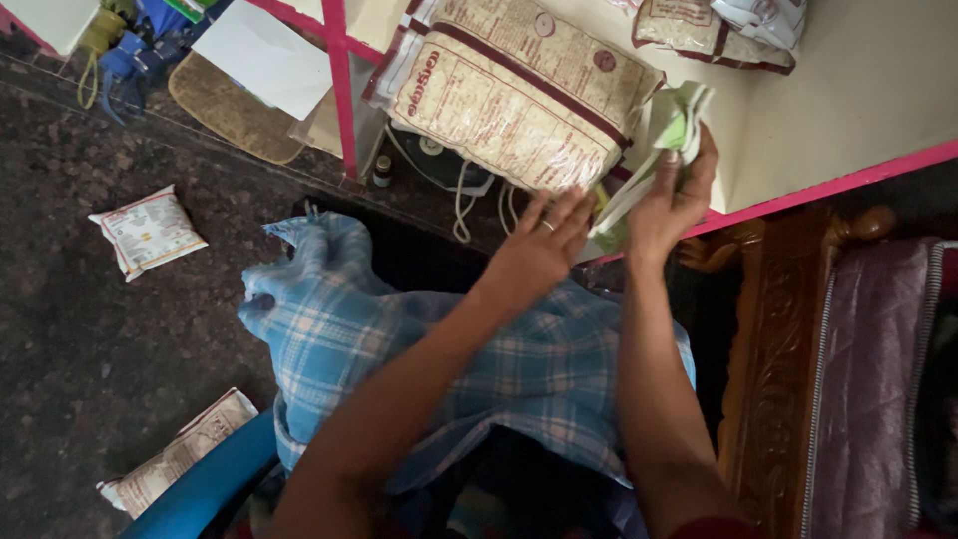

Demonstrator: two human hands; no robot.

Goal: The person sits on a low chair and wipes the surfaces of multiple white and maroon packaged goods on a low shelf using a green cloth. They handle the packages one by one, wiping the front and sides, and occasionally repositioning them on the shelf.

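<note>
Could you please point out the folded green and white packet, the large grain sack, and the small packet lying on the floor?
Folded green and white packet [671, 130], head view, upper fold.
Large grain sack [509, 95], head view, printed face.
Small floor packet [148, 232], head view, centre.

**Worktop and floor**

A cream worktop [848, 90] edged in pink is loaded with a large printed sack [509, 95] and smaller packets [714, 30]. On the dark speckled floor [90, 329], two packets [148, 232] [180, 454] and a small bottle [381, 170] are seen.
</note>
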